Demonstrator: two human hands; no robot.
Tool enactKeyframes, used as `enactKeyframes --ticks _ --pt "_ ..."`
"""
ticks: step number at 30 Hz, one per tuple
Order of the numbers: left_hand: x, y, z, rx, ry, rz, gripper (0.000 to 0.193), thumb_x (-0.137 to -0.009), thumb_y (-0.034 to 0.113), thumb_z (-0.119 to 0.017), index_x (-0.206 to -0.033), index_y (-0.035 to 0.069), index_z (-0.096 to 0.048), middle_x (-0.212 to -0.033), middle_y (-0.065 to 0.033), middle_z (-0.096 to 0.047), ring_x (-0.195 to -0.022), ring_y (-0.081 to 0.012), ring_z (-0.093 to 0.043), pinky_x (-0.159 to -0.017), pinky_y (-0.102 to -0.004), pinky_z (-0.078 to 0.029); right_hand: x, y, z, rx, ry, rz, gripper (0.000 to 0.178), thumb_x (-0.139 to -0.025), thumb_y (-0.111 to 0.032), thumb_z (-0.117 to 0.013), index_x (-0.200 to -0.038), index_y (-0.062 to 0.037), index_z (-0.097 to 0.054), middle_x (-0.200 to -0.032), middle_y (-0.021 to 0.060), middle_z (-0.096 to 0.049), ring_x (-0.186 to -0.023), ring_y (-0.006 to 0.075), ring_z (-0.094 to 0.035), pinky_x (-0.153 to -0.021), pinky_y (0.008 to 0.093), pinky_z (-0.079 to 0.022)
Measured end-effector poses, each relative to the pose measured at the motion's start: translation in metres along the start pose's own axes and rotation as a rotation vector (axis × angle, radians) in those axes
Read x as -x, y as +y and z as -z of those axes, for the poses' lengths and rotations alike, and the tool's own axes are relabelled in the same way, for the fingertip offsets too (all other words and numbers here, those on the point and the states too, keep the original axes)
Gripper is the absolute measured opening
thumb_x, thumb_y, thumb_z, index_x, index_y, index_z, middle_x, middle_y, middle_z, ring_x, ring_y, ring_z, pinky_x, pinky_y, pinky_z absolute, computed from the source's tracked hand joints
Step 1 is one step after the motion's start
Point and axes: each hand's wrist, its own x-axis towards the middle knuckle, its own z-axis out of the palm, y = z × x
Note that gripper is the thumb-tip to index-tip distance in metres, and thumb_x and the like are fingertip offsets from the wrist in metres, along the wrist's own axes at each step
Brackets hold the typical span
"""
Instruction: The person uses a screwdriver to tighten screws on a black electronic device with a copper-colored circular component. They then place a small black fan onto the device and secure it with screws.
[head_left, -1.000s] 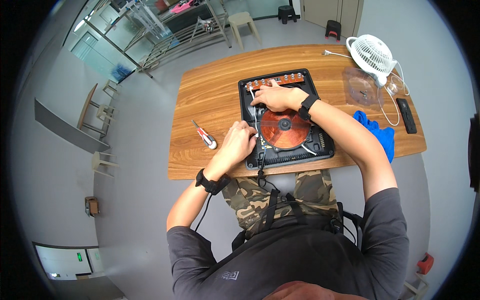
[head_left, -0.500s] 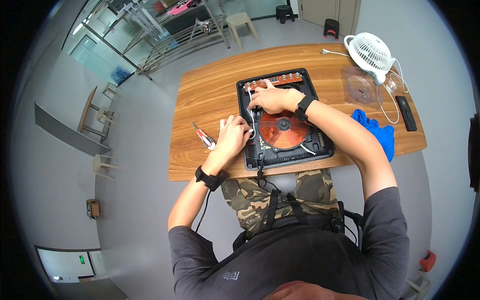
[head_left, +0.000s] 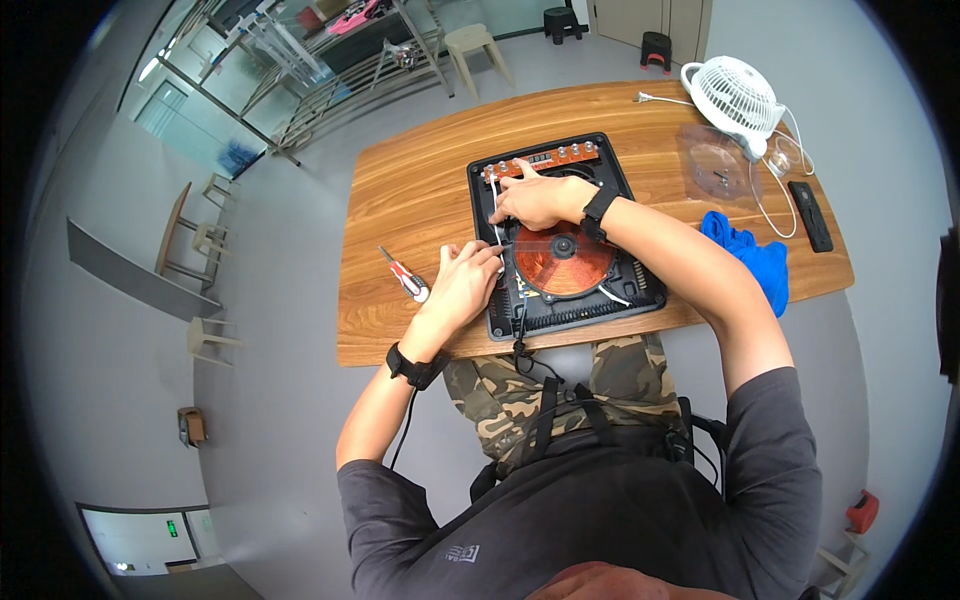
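An opened induction cooker [head_left: 580, 318] lies on the table, its black casing holding a round copper coil [head_left: 570, 262]. Along its far edge runs an orange circuit board [head_left: 570, 153]. From the board's left end a white cable [head_left: 495, 195] runs down the casing's left side. At that cable my left hand [head_left: 465, 285] has its thumb and fingertips closed together, by the casing's left edge. My right hand [head_left: 540, 202] reaches over the coil with fingers apart, one stretched to the board and the lower fingertips beside the cable. Its palm side is hidden.
A red and white screwdriver [head_left: 408, 281] lies left of the casing. To the right are a blue cloth [head_left: 745, 255], a black strip-shaped object [head_left: 810, 216], a clear plastic sheet [head_left: 708, 165] with small parts, and a white fan [head_left: 733, 100] with its cord.
The left hand's fingertips have shifted slightly up along the cable, and a finger now extends toward the coil. The right hand stays near the board, almost unmoved.
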Motion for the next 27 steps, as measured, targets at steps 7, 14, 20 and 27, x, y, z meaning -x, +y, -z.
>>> enactKeyframes --ticks 7,14,20,27 --pt "-0.005 0.002 0.008 -0.007 -0.065 -0.001 0.016 -0.095 0.013 -0.063 -0.109 0.006 -0.068 -0.126 -0.006 -0.069 -0.121 -0.0237 -0.058 -0.097 -0.0454 -0.038 -0.003 -0.001 -0.002 -0.014 0.005 0.021 0.052 -0.088 -0.001 -0.064 -0.136 -0.0182 -0.069 -0.127 0.0086 -0.071 -0.14 0.0313 -0.048 -0.121 0.0734 -0.013" --pt "-0.006 0.001 0.01 0.008 -0.037 -0.027 0.012 -0.094 0.011 -0.06 -0.099 0.005 -0.069 -0.108 -0.0068 -0.071 -0.113 -0.0244 -0.059 -0.09 -0.0417 -0.039 -0.002 -0.002 0.0 -0.034 -0.025 0.005 0.055 -0.087 0.002 -0.061 -0.137 -0.0186 -0.068 -0.132 0.0073 -0.069 -0.142 0.0311 -0.047 -0.123 0.0708 -0.012" --pt "-0.007 0.001 0.005 0.04 -0.026 -0.038 0.014 -0.095 0.014 -0.061 -0.102 0.006 -0.071 -0.104 -0.0066 -0.07 -0.11 -0.025 -0.059 -0.089 -0.0417 -0.039 -0.006 -0.001 -0.003 -0.017 -0.035 0.016 0.051 -0.088 -0.003 -0.063 -0.136 -0.0183 -0.069 -0.129 0.0086 -0.07 -0.142 0.0321 -0.047 -0.123 0.0711 -0.013" --pt "-0.01 -0.001 0.012 0.115 -0.212 0.022 0.019 -0.099 0.015 -0.062 -0.113 0.007 -0.072 -0.109 -0.0075 -0.069 -0.111 -0.0263 -0.061 -0.09 -0.0438 -0.04 -0.007 -0.002 -0.013 0.025 -0.003 0.027 0.046 -0.088 -0.007 -0.064 -0.131 -0.0195 -0.072 -0.131 0.006 -0.063 -0.136 0.0291 -0.047 -0.12 0.0657 -0.022"
